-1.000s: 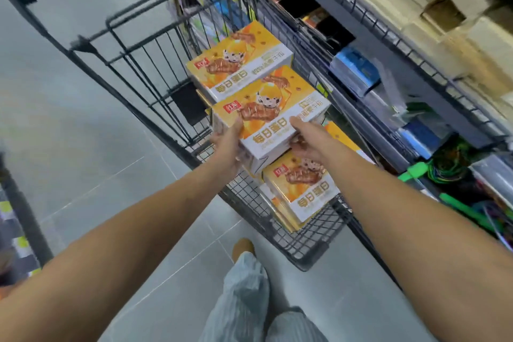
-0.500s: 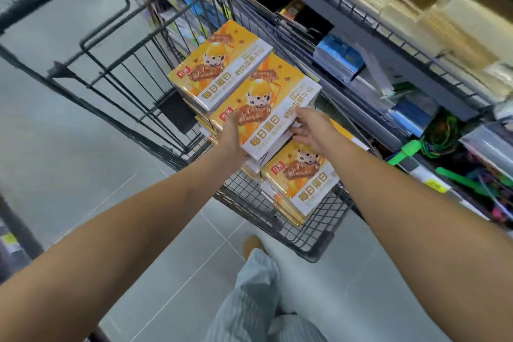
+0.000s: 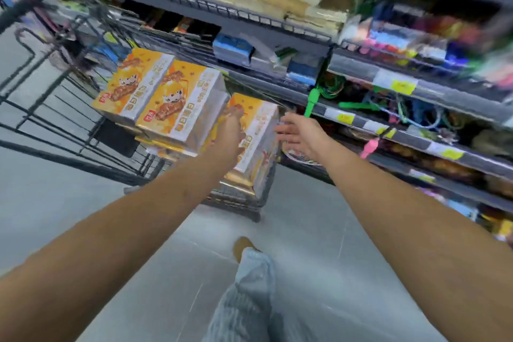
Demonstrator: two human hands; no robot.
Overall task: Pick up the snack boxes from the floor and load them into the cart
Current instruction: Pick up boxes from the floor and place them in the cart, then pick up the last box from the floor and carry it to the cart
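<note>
Both bare arms reached forward: the left hand lay flat-fingered over the nearest glossy orange-and-white cardboard snack box, gripping nothing, and the right hand hung splayed and empty just beside it. That box sat with two matching boxes in the black wire cart.

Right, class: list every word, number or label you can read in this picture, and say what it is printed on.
Snack boxes: large printed characters, too blurred to read.
Yellow shelf tags: too blurred to read.
No text in this picture can be read clearly.
</note>
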